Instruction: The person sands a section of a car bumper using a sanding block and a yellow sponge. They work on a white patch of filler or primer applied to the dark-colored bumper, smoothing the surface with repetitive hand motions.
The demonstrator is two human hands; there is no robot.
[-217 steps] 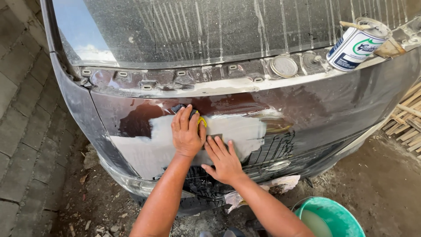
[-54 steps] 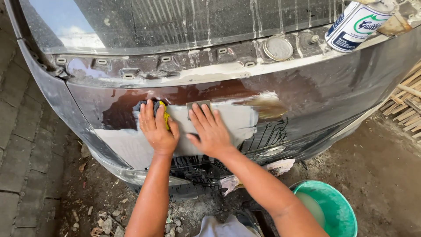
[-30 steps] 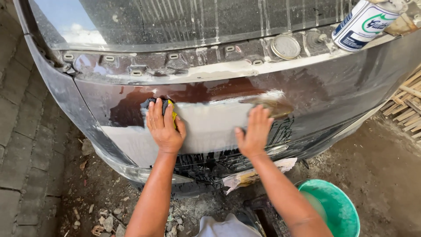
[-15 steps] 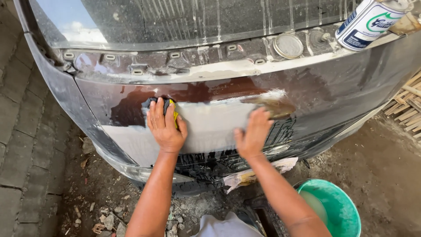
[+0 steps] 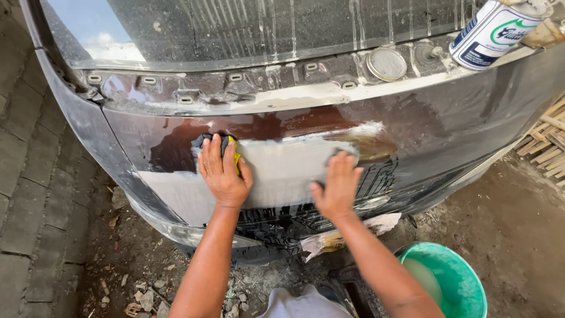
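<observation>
Both arms reach up from the bottom of the view to the dark car panel (image 5: 447,118). The left hand (image 5: 222,174) presses flat on a dark sanding pad (image 5: 203,141) with a yellow edge, at the top left of the wide grey patch (image 5: 282,171). Its fingers lie over the pad, holding it against the panel. The right hand (image 5: 338,188) is open and holds nothing, fingers spread flat on the right end of the patch. It may be wet there, but that is hard to see. A moment ago the hands sat in almost the same spots. A white can (image 5: 491,32) stands up high, and a green bucket (image 5: 471,277) sits on the ground.
</observation>
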